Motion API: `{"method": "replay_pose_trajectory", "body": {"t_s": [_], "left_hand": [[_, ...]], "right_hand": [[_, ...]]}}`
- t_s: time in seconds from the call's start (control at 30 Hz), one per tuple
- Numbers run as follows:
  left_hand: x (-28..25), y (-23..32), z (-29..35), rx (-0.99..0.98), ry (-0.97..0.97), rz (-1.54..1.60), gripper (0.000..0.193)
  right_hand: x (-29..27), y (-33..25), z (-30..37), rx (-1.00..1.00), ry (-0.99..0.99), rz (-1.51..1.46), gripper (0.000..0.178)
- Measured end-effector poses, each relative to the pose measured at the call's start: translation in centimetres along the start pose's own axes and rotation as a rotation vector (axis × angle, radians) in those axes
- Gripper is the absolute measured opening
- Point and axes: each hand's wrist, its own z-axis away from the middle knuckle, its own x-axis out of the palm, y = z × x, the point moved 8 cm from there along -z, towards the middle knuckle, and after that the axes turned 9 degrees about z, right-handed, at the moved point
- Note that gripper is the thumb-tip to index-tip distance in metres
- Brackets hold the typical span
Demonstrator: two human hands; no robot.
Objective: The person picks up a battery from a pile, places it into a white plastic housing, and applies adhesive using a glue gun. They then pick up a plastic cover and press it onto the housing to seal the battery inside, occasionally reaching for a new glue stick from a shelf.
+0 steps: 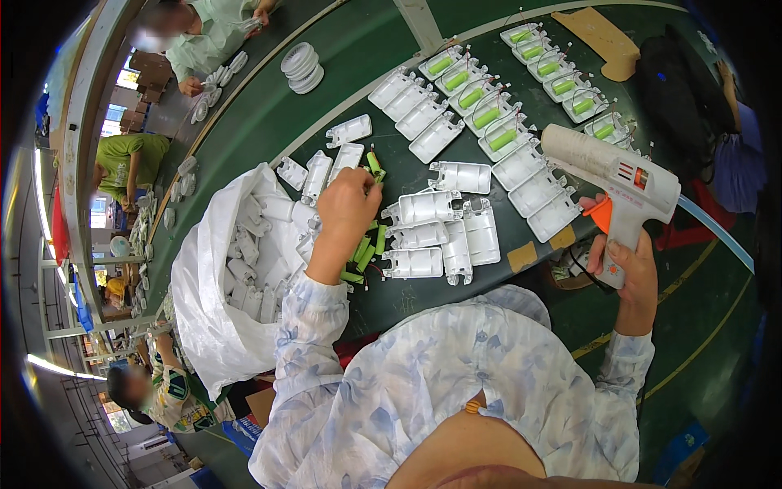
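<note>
Green batteries (365, 254) lie, in the head view, in a loose heap on the counter (407, 175), just right of a white sack (204, 285) that stands open, full of white casings (248, 240). Over the right side of the sack extends the left hand (350, 204), its fingers bent and nearly together at one battery (374, 162); I cannot tell whether they grip it. Well right of the sack, the right hand (634, 265) has its fingers wrapped around the handle of a white glue gun (643, 191), near its orange trigger (601, 214). Loose casings (419, 235) lie right of the sack, past the heap. Farther right and beyond the sack, rows of filled casings (485, 118) carry green batteries with thin wires. Beyond the sack stands a stack of white round parts (301, 67).
</note>
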Motion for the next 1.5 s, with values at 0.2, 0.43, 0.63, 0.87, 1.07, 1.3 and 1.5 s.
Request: {"method": "replay_pose_trajectory", "body": {"t_s": [0.2,0.43,0.63,0.87,1.07,1.3,1.5], "left_hand": [[-1.1,-0.3,-2.7,0.023,0.014,0.154,0.011],[0.8,-0.9,-3.9,0.227,-0.205,-0.001,0.028],[-6.5,-2.0,-1.1,0.198,0.237,0.242,0.027],[-10.5,-1.4,2.2,0.142,0.547,0.329,0.027],[-9.6,-0.5,0.4,0.215,0.387,0.221,0.022],[-6.7,-2.4,-1.5,-0.046,0.29,0.372,0.024],[-1.5,-4.7,-2.4,-0.427,-0.105,0.995,0.031]], "right_hand": [[-0.3,0.0,0.1,-0.004,-0.008,0.017,0.072],[0.1,0.0,0.2,0.009,-0.011,0.021,0.072],[-0.3,0.4,0.2,0.03,-0.009,0.03,0.073],[0.1,0.5,0.0,0.047,-0.016,0.049,0.073],[0.0,0.6,-0.3,0.034,-0.011,0.021,0.071],[-0.5,0.7,-0.3,0.026,-0.008,0.019,0.07],[-0.7,0.8,-0.2,0.027,-0.002,0.027,0.067]]}}
